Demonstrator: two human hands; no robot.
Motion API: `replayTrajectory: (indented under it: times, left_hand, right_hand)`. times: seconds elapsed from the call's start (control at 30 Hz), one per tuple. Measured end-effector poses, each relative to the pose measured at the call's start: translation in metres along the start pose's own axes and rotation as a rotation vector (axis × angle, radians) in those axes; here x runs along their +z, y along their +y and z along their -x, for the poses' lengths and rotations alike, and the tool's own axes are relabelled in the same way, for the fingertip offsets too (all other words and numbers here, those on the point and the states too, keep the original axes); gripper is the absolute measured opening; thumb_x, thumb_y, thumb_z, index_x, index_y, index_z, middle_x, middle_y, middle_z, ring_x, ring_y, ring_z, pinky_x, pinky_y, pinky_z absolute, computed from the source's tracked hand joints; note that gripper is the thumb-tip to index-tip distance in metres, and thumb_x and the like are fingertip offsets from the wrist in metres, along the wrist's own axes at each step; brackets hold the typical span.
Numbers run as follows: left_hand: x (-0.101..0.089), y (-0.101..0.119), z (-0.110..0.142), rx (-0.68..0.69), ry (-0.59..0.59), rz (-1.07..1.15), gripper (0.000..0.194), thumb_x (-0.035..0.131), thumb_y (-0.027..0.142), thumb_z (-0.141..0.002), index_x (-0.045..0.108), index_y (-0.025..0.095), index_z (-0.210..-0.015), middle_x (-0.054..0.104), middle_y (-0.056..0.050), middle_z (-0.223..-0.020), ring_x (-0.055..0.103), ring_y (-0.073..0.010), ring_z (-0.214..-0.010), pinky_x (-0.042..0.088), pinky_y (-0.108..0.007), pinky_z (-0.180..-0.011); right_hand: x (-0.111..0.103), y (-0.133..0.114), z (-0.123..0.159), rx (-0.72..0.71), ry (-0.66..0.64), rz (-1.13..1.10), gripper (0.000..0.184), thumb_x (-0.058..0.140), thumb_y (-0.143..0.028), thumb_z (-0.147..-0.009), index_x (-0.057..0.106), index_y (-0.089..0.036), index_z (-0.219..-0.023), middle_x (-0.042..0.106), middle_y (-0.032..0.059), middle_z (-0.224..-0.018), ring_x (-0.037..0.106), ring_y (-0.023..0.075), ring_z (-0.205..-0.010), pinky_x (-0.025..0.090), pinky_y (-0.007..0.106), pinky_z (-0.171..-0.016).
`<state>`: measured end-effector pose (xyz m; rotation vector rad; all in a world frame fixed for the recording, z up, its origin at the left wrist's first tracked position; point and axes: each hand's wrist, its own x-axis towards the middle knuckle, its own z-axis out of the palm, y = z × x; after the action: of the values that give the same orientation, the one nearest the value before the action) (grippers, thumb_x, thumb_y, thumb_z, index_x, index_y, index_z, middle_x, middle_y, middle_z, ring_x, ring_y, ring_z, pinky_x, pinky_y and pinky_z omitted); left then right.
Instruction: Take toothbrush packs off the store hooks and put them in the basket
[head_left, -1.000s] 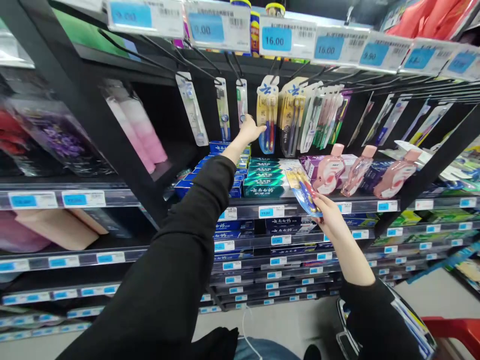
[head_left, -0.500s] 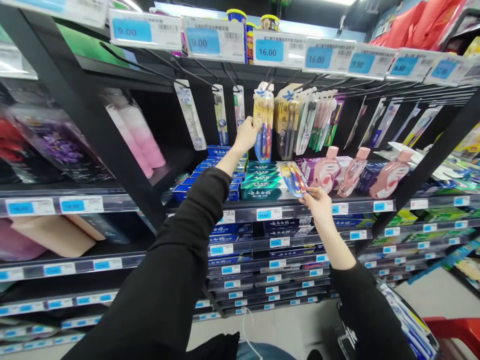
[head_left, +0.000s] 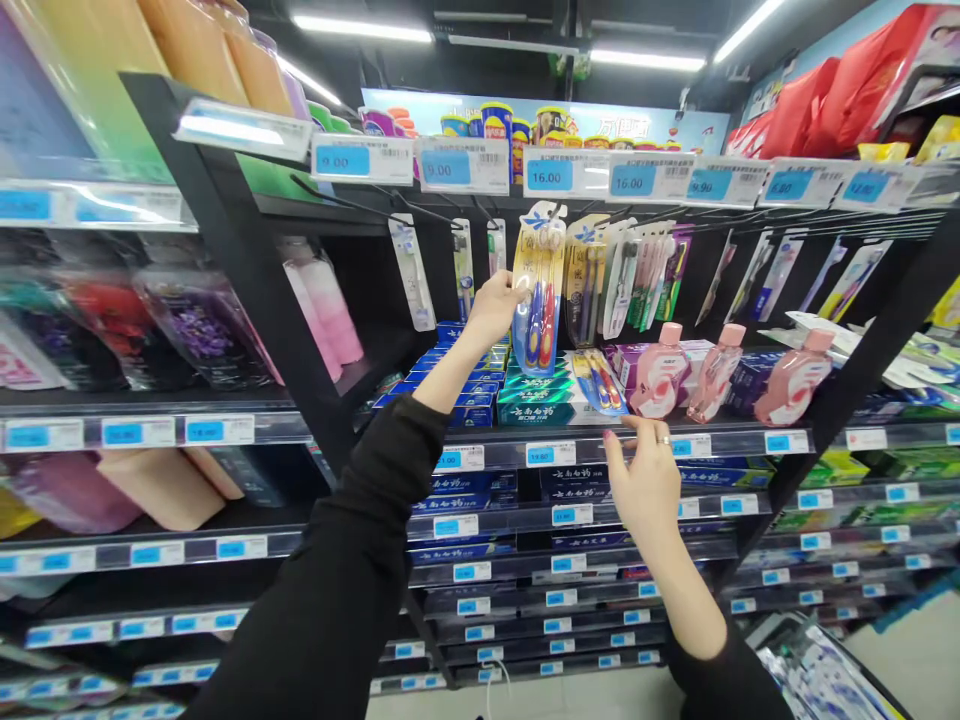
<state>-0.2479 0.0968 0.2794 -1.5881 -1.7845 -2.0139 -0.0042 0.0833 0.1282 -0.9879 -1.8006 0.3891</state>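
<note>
My left hand (head_left: 495,308) grips the left edge of a toothbrush pack (head_left: 538,300) with a blue and a red brush in it. The top of this pack is at the tip of a display hook. Lower on the right, my right hand (head_left: 643,465) is empty, its thumb and fingers apart, just in front of the shelf edge. Close above its fingertips, a second toothbrush pack (head_left: 598,382) lies on green toothpaste boxes (head_left: 534,390). Behind the held pack, to its right, hangs a pack with dark brushes (head_left: 586,280).
Blue toothpaste boxes (head_left: 457,385) are stacked left of the green ones. Pink mouthwash bottles (head_left: 660,372) stand on the right. Price tags (head_left: 553,175) run along the hook rail above. A slanted black post (head_left: 259,270) rises on the left. A basket (head_left: 825,665) holds packs, lower right.
My right hand has let go of the lying pack and drawn back down. My left hand's pack has come nearer along the hook. The view has tilted up.
</note>
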Motion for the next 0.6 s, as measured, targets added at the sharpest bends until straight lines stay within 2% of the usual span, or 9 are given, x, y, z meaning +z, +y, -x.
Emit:
replayTrajectory:
  times: [0.1,0.27,0.4,0.6]
  left_hand:
    - [-0.004,0.011,0.020,0.006,-0.066,0.084,0.004,0.054,0.019,-0.079,0.052,0.020,-0.076,0.060,0.001,-0.065,0.055,-0.0139,-0.056,0.041,-0.024,-0.053]
    - [-0.004,0.028,0.055,-0.058,-0.139,0.308,0.006,0.055,0.022,-0.082,0.051,0.021,-0.077,0.059,0.002,-0.061,0.054,-0.0113,-0.048,0.037,-0.020,-0.043]
    - [-0.001,0.035,0.071,-0.057,-0.090,0.422,0.006,0.056,0.026,-0.084,0.053,0.021,-0.081,0.059,0.002,-0.061,0.054,-0.0104,-0.048,0.039,-0.019,-0.042]
    - [0.006,0.039,0.068,-0.032,-0.062,0.446,0.008,0.056,0.022,-0.084,0.052,0.022,-0.077,0.055,0.003,-0.059,0.047,-0.0081,-0.043,0.030,-0.018,-0.037]
  right_hand:
    - [-0.006,-0.018,0.009,-0.051,-0.144,-0.220,0.028,0.046,-0.041,-0.089,0.057,-0.020,-0.103,0.063,0.0094,-0.099,0.062,0.0206,-0.076,0.049,0.037,-0.070]
    - [-0.006,-0.036,0.011,0.038,-0.325,-0.561,0.032,0.050,-0.045,-0.087,0.054,-0.019,-0.106,0.064,0.0072,-0.093,0.063,0.0180,-0.076,0.053,0.032,-0.066]
    - [-0.001,-0.044,0.013,0.088,-0.328,-0.712,0.041,0.053,-0.047,-0.086,0.045,-0.020,-0.117,0.062,0.0070,-0.099,0.064,0.0156,-0.075,0.055,0.031,-0.064]
    - [0.001,-0.049,0.006,0.045,-0.284,-0.730,0.036,0.051,-0.043,-0.088,0.044,-0.020,-0.116,0.063,0.0050,-0.094,0.065,0.0148,-0.072,0.056,0.032,-0.069]
